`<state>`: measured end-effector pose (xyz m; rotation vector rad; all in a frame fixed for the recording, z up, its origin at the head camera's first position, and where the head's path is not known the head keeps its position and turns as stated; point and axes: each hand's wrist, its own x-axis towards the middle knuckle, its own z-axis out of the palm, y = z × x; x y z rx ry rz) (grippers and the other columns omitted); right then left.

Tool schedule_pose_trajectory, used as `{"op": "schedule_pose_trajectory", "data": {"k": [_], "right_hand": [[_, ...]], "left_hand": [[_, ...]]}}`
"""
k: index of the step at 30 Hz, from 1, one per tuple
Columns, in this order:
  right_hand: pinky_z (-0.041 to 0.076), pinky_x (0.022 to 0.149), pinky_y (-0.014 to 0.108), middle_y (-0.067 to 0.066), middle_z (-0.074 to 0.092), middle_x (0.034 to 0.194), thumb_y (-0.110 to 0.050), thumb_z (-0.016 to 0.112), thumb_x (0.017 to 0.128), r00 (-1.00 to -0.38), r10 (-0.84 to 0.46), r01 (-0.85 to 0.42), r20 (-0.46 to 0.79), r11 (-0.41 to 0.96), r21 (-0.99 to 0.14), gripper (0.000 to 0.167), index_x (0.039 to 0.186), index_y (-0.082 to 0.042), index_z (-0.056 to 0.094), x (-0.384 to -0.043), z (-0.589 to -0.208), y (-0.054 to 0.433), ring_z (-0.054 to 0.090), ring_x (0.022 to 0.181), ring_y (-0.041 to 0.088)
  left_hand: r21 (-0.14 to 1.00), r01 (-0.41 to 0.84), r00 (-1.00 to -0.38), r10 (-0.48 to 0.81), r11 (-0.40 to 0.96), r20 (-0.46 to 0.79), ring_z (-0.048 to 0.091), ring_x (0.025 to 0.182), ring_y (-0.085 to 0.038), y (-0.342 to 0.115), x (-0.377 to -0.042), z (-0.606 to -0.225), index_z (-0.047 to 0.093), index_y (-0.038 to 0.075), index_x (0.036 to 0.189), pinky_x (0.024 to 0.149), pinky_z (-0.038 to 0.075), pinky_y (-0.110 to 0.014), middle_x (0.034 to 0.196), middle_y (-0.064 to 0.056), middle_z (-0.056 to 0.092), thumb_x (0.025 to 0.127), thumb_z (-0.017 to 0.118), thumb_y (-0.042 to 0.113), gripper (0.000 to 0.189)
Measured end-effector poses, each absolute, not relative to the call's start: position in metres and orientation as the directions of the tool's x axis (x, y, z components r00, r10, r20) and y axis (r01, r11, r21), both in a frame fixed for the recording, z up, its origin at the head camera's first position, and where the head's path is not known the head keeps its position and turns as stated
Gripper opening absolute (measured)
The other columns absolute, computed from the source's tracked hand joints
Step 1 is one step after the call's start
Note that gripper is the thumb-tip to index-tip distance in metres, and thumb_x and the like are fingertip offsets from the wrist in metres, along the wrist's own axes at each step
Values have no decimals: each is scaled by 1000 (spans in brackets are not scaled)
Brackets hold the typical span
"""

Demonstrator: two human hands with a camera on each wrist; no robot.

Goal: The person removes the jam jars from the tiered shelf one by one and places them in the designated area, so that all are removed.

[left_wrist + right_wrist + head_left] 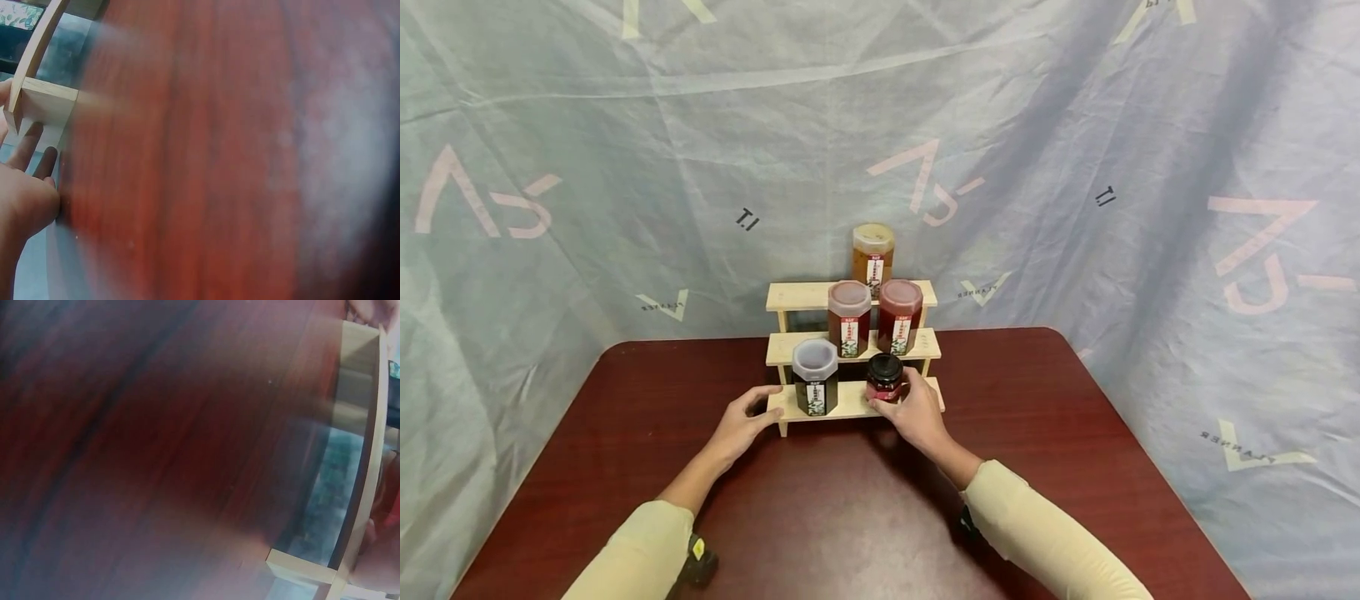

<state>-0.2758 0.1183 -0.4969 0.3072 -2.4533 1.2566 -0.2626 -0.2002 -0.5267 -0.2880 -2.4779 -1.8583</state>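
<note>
A three-tier wooden display rack (853,408) stands on the table. My left hand (739,429) holds the left end of its lowest board; in the left wrist view that hand (28,194) has fingers beside the end leg. On the lowest board, toward the right, sits a small dark jar (884,377) with a black lid and pinkish-red label. Thumb and fingers of my right hand (917,410) grip this jar from its right side. A dark hexagonal jar (817,379) with a translucent lid stands on the same board, left of the small one.
Two red hexagonal jars, one left (849,321) and one right (900,318), stand on the middle board. An amber jar (873,258) occupies the top board (801,296). Behind the reddish-brown table (647,400) hangs a grey printed cloth (700,167).
</note>
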Motion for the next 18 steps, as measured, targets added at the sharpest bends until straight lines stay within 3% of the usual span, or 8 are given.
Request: {"op": "schedule_pose_trajectory", "data": {"k": [9, 18], "right_hand": [[51, 68, 34, 7, 71, 92, -24, 93, 69, -905, 29, -319, 425, 614, -722, 58, 116, -3, 65, -270, -495, 125, 63, 76, 18], [52, 65, 31, 7, 71, 87, -23, 93, 69, -910, 107, -258, 400, 610, -749, 52, 109, -5, 65, -258, -485, 164, 66, 72, 18]], "left_hand": [[950, 153, -984, 133, 272, 120, 36, 142, -38, -199, -266, -534, 58, 3, 137, 113, 25, -60, 145, -19, 53, 96, 72, 17, 46], [951, 163, -983, 125, 261, 135, 39, 141, -37, -202, -264, -534, 59, 3, 137, 112, 25, -61, 144, -19, 54, 96, 71, 15, 45]]}}
